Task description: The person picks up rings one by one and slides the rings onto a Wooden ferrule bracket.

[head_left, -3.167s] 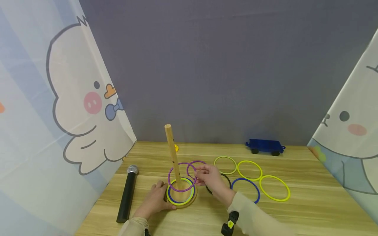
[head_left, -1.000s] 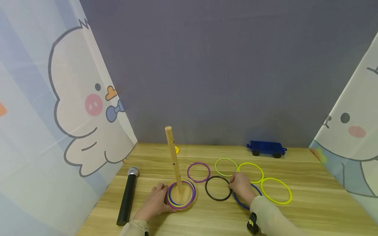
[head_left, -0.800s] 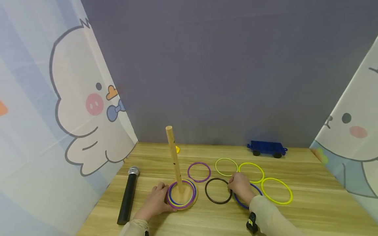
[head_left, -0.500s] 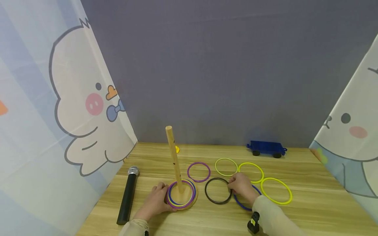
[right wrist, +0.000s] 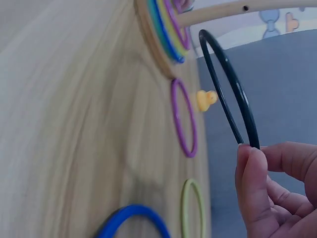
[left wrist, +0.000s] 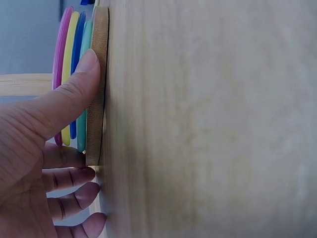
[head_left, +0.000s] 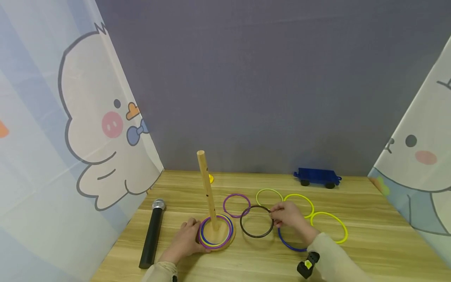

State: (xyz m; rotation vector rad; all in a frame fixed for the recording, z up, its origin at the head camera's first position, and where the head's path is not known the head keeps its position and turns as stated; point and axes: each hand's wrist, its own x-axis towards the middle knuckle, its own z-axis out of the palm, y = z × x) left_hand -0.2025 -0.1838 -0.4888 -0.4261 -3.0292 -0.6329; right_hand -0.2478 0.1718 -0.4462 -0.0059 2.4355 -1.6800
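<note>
My right hand (head_left: 289,214) pinches a black ring (head_left: 241,224) between thumb and fingertips; in the right wrist view the black ring (right wrist: 239,94) is tilted and raised off the table. On the left stands a wooden ring-toss stand (head_left: 207,184), a round base with an upright peg. Stacked around its peg are purple, yellow, blue and green rings (left wrist: 60,49). My left hand (head_left: 184,241) grips the base's left side, its thumb (left wrist: 74,94) over the edges of the stacked rings and the base, and its fingers curled at the other side.
On the wooden table (head_left: 246,262) lie a purple ring (head_left: 224,203), a light green ring (head_left: 268,190), a blue ring (head_left: 287,246) and two yellow rings (head_left: 344,227). A microphone (head_left: 152,239) is at left, a blue toy wagon (head_left: 317,176) at the back, a yellow duck (right wrist: 205,100) behind the stand.
A purple ring has gone from my right hand onto the stand. My right hand then moved to the black ring and has now lifted it off the table. My left hand has stayed at the base.
</note>
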